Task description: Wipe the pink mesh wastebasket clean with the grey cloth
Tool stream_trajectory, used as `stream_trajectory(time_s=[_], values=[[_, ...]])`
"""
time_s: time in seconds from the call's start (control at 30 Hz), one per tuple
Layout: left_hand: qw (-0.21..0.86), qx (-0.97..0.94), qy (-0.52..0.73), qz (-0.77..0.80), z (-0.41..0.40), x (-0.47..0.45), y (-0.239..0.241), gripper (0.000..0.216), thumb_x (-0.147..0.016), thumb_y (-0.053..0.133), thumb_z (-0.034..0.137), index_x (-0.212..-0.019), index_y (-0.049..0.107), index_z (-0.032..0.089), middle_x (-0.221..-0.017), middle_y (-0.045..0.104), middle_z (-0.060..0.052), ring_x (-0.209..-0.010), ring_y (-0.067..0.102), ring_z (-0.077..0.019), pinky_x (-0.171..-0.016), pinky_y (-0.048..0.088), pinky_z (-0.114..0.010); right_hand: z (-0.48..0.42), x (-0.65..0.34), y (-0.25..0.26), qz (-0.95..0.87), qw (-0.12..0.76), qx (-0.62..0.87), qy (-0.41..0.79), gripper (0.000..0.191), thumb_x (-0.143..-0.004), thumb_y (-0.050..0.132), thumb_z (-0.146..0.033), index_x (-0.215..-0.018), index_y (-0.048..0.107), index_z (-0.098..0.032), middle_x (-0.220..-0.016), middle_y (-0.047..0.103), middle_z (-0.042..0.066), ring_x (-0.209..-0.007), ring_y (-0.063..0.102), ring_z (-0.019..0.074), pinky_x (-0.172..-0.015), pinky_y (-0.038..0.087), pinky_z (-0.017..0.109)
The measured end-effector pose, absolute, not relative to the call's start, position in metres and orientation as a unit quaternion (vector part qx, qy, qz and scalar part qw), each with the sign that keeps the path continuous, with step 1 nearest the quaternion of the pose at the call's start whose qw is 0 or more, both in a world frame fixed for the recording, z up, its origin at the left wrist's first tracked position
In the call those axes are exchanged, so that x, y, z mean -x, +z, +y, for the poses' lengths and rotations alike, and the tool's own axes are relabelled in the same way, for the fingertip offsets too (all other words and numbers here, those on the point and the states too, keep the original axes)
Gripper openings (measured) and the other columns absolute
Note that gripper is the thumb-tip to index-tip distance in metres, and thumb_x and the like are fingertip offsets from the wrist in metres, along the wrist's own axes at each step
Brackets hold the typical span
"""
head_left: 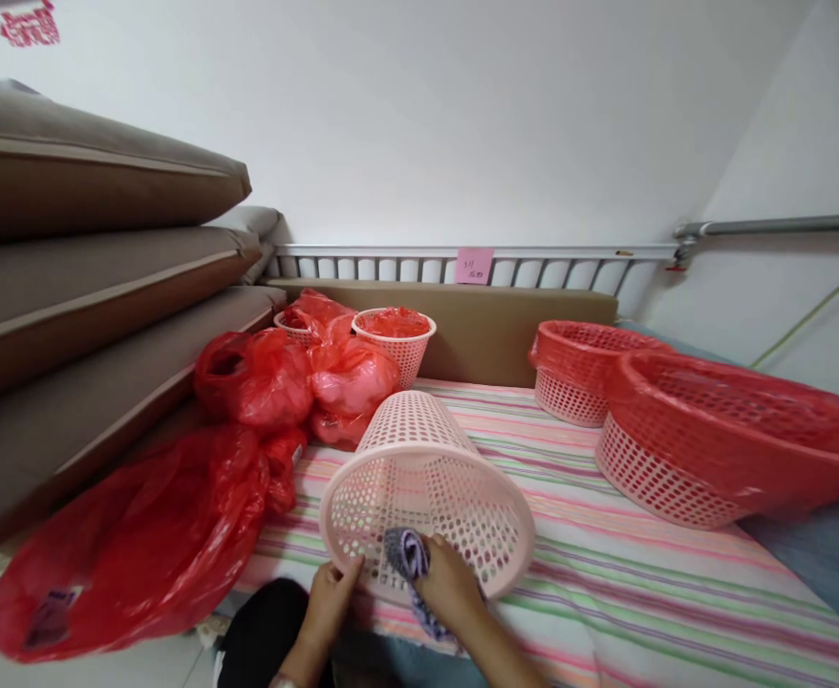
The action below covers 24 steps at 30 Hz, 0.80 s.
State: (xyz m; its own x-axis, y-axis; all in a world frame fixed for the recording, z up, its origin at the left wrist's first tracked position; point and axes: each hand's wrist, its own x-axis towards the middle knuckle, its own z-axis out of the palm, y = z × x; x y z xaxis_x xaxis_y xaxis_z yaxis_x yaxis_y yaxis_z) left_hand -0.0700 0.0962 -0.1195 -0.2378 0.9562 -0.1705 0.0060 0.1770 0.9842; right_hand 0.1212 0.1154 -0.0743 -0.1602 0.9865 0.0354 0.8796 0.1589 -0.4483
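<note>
A pale pink perforated wastebasket [419, 425] lies on its side on the striped sheet, its wide mouth facing me. My left hand [330, 600] pinches the basket's rim at the lower left, thumb on the inner side. Bunched in my right hand [452, 581] is a purple and grey cloth [406, 552], held at the lower part of the basket's mouth. Part of the cloth hangs down below the rim. The fingers of my right hand are partly hidden behind the cloth.
Red plastic bags [147, 545] lie along the left, below stacked brown cushions [96, 268]. More baskets stand upright at the back, one a lined basket [409, 354]. On the right are two baskets with red liners [663, 473]. A white railing [563, 253] runs behind.
</note>
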Motion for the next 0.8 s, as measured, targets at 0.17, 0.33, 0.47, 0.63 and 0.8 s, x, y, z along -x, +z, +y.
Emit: stream_trajectory(time_s=[0.17,0.33,0.47,0.63,0.8], values=[[0.464,-0.383,0.565,0.564,0.099,0.074,-0.122,0.053,-0.051,0.078,0.053,-0.085,0.069,0.013,-0.079,0.076,-0.009,-0.077,0.07,-0.0264,-0.067,0.054,-0.03,0.12,-0.143,-0.052,-0.723,0.108,0.666,0.146,0.044,-0.07,0.049,-0.013,-0.11,0.065,-0.019,-0.106,0.068,0.013,-0.098,0.064,0.0275,-0.079,0.044,0.032],[0.593,-0.302,0.542,0.514,0.092,0.054,-0.137,0.066,-0.054,0.08,0.039,-0.11,0.056,0.013,-0.074,0.073,-0.007,-0.058,0.068,-0.0234,-0.055,0.057,-0.036,0.12,-0.121,-0.039,-0.704,0.13,0.685,0.134,0.041,-0.07,0.051,-0.014,-0.108,0.066,-0.02,-0.106,0.066,0.013,-0.098,0.063,0.0283,-0.078,0.044,0.033],[0.665,-0.269,0.509,0.475,0.083,0.038,-0.144,0.072,-0.05,0.083,0.039,-0.113,0.054,0.018,-0.089,0.072,-0.009,-0.069,0.071,-0.0265,-0.059,0.058,-0.036,0.124,-0.08,-0.063,-0.728,0.244,0.623,0.147,0.044,-0.065,0.052,-0.007,-0.105,0.066,-0.02,-0.101,0.065,0.009,-0.096,0.061,0.023,-0.084,0.042,0.027],[0.694,-0.229,0.504,0.46,0.078,0.038,-0.143,0.06,-0.059,0.079,0.04,-0.106,0.054,0.014,-0.096,0.071,-0.013,-0.078,0.071,-0.0282,-0.066,0.058,-0.037,0.158,-0.058,-0.095,-0.718,0.277,0.631,0.096,0.031,-0.071,0.051,-0.009,-0.093,0.069,-0.02,-0.091,0.065,0.008,-0.088,0.06,0.0226,-0.079,0.042,0.028],[0.711,-0.205,0.505,0.444,0.076,0.036,-0.141,0.053,-0.065,0.074,0.033,-0.109,0.052,0.013,-0.107,0.069,-0.017,-0.089,0.07,-0.0301,-0.068,0.058,-0.038,0.219,-0.058,-0.098,-0.711,0.259,0.651,0.064,0.038,-0.073,0.051,-0.008,-0.107,0.067,-0.014,-0.102,0.065,0.014,-0.097,0.058,0.0272,-0.087,0.041,0.034]])
